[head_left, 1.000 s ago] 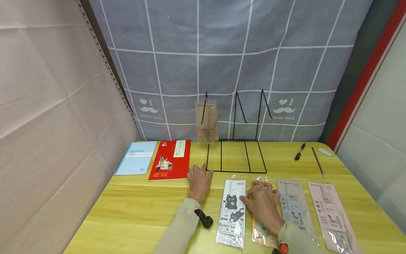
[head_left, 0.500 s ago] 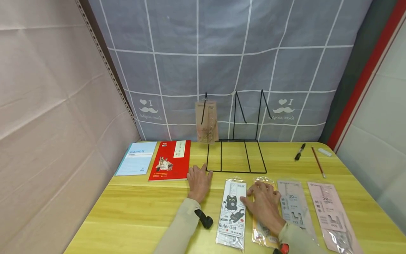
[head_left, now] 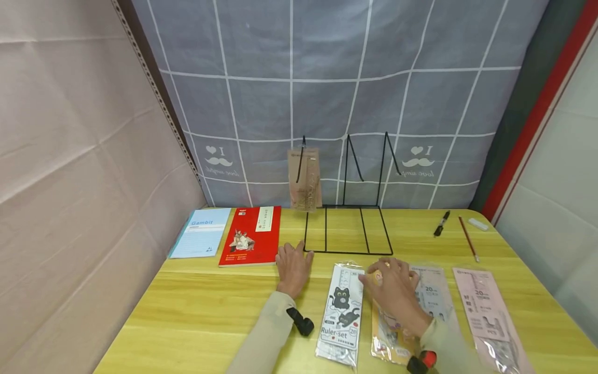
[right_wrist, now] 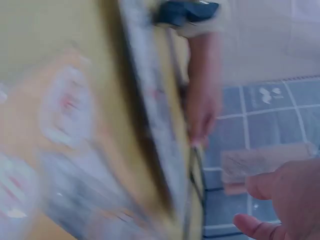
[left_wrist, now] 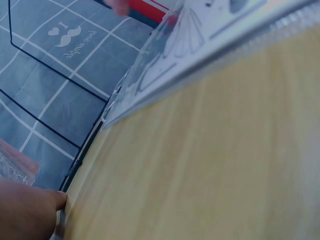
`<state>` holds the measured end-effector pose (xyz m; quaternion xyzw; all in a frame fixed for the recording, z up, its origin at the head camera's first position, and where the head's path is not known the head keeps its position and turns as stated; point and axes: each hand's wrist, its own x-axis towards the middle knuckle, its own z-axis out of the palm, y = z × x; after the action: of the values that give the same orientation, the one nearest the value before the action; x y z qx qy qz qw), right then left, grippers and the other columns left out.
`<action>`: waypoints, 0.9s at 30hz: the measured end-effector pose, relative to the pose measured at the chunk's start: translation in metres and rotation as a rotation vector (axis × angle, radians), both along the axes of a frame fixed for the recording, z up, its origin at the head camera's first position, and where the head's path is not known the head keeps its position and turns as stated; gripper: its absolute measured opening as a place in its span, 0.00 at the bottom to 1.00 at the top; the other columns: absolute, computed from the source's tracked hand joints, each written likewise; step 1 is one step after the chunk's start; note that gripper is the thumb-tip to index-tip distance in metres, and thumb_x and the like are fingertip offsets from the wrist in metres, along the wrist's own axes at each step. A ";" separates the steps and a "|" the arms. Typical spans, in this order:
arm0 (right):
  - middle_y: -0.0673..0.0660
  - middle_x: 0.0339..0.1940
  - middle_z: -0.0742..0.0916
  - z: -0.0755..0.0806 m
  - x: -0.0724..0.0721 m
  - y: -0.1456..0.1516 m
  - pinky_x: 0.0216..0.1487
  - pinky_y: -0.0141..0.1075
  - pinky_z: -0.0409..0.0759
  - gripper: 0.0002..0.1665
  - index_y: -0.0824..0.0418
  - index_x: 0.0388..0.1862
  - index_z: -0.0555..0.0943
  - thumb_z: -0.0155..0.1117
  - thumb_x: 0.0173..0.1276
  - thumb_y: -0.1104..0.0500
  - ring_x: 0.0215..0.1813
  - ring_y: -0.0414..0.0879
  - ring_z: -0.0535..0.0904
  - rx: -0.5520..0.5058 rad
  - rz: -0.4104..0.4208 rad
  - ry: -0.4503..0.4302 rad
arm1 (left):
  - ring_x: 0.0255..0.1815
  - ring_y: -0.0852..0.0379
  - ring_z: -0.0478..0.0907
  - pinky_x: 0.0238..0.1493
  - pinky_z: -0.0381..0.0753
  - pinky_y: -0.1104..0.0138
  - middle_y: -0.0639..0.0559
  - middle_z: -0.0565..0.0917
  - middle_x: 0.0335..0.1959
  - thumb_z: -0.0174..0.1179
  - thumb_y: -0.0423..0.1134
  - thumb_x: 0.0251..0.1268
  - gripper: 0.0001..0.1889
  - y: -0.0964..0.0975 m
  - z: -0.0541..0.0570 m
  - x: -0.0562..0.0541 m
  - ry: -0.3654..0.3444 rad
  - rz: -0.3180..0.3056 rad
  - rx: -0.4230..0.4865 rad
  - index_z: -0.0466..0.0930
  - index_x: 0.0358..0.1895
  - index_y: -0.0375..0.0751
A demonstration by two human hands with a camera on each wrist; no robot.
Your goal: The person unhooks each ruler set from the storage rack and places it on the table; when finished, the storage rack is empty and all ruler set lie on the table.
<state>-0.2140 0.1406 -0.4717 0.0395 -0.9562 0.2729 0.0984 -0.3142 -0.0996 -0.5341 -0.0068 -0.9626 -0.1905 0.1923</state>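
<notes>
My left hand [head_left: 294,270] rests on the table with its fingers spread, fingertips at the front left corner of the black wire rack [head_left: 345,253]. In the left wrist view its thumb [left_wrist: 30,207] lies by the rack's bar. My right hand [head_left: 394,291] hovers over the upper part of an orange packet [head_left: 390,345], fingers loosely bent. Just left of its thumb lies a white cat-print ruler set [head_left: 342,311] in clear wrap. In the right wrist view no contact shows between the fingers [right_wrist: 262,185] and the ruler set [right_wrist: 145,85]. A pink packet [head_left: 299,189] hangs from the rack's left hook.
Right of the orange packet lie a grey ruler packet [head_left: 436,291] and a pink one [head_left: 481,301]. A pen [head_left: 441,224], a pencil [head_left: 469,239] and an eraser [head_left: 478,224] are farther back. A red book [head_left: 257,239] and blue notebook [head_left: 201,234] lie left.
My right hand has shifted slightly right and away from me, uncovering more of the orange packet. The white ruler set has turned a little. My left hand stays put.
</notes>
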 end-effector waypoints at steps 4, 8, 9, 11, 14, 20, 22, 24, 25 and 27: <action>0.71 0.71 0.75 0.027 -0.021 0.022 0.62 0.70 0.55 0.26 0.60 0.60 0.84 0.67 0.74 0.44 0.71 0.75 0.64 -0.035 0.037 0.035 | 0.33 0.50 0.57 0.38 0.51 0.63 0.44 0.74 0.35 0.66 0.52 0.71 0.26 -0.002 0.001 -0.001 0.003 0.003 -0.003 0.82 0.66 0.43; 0.75 0.74 0.72 0.040 -0.051 0.048 0.67 0.74 0.57 0.35 0.64 0.71 0.76 0.63 0.77 0.42 0.72 0.77 0.63 -0.057 0.078 -0.018 | 0.33 0.50 0.57 0.38 0.51 0.62 0.44 0.74 0.35 0.66 0.52 0.71 0.26 -0.003 0.001 -0.001 -0.003 0.009 -0.005 0.82 0.66 0.43; 0.76 0.74 0.71 0.040 -0.058 0.054 0.68 0.75 0.58 0.37 0.65 0.73 0.74 0.62 0.77 0.41 0.73 0.77 0.62 -0.059 0.089 -0.036 | 0.33 0.50 0.57 0.38 0.51 0.62 0.44 0.74 0.35 0.66 0.52 0.71 0.26 -0.003 0.001 -0.001 -0.004 0.010 -0.007 0.82 0.67 0.43; 0.78 0.76 0.68 0.036 -0.072 0.065 0.69 0.74 0.60 0.41 0.68 0.76 0.69 0.61 0.78 0.41 0.74 0.78 0.60 -0.057 0.109 -0.069 | 0.33 0.50 0.57 0.38 0.52 0.62 0.44 0.73 0.34 0.66 0.51 0.71 0.26 -0.003 0.000 0.000 -0.007 0.011 -0.003 0.82 0.66 0.43; 0.81 0.77 0.63 0.021 -0.090 0.078 0.70 0.75 0.59 0.45 0.70 0.79 0.64 0.60 0.77 0.40 0.76 0.81 0.56 -0.035 0.134 -0.127 | 0.33 0.50 0.57 0.38 0.52 0.62 0.45 0.73 0.34 0.66 0.52 0.71 0.26 -0.002 -0.001 0.001 -0.025 0.013 -0.005 0.82 0.67 0.44; 0.84 0.78 0.57 -0.015 -0.109 0.089 0.68 0.79 0.53 0.51 0.72 0.79 0.62 0.62 0.75 0.37 0.76 0.85 0.50 0.051 0.159 -0.212 | 0.34 0.50 0.57 0.38 0.52 0.62 0.45 0.72 0.34 0.66 0.51 0.71 0.26 0.001 0.000 0.003 -0.047 0.015 0.001 0.82 0.67 0.44; 0.85 0.78 0.57 -0.021 -0.113 0.089 0.68 0.80 0.52 0.52 0.72 0.80 0.61 0.61 0.75 0.36 0.75 0.86 0.50 0.077 0.164 -0.209 | 0.34 0.50 0.58 0.38 0.52 0.62 0.45 0.73 0.35 0.66 0.51 0.70 0.26 0.002 0.001 0.003 -0.036 0.016 0.000 0.82 0.67 0.44; 0.85 0.78 0.57 -0.025 -0.115 0.088 0.68 0.80 0.52 0.52 0.71 0.80 0.61 0.60 0.75 0.35 0.76 0.86 0.50 0.101 0.162 -0.206 | 0.34 0.50 0.58 0.38 0.52 0.62 0.45 0.73 0.35 0.66 0.51 0.70 0.25 0.003 0.002 0.003 -0.026 0.018 -0.006 0.83 0.66 0.44; 0.85 0.78 0.58 -0.026 -0.116 0.088 0.68 0.80 0.53 0.52 0.71 0.80 0.61 0.60 0.75 0.34 0.76 0.86 0.51 0.111 0.159 -0.205 | 0.34 0.50 0.58 0.38 0.52 0.62 0.45 0.73 0.35 0.67 0.51 0.70 0.25 0.003 0.003 0.004 -0.022 0.019 -0.008 0.83 0.66 0.44; 0.85 0.78 0.58 -0.028 -0.118 0.087 0.68 0.79 0.53 0.53 0.70 0.80 0.61 0.59 0.74 0.33 0.76 0.86 0.51 0.126 0.156 -0.205 | 0.33 0.51 0.57 0.38 0.52 0.63 0.44 0.74 0.35 0.67 0.51 0.70 0.25 0.003 0.004 0.004 -0.018 0.021 -0.012 0.83 0.66 0.44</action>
<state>-0.3323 0.2273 -0.4995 0.0914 -0.9705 0.2219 -0.0241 -0.3103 -0.0962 -0.5301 0.0037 -0.9655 -0.1827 0.1857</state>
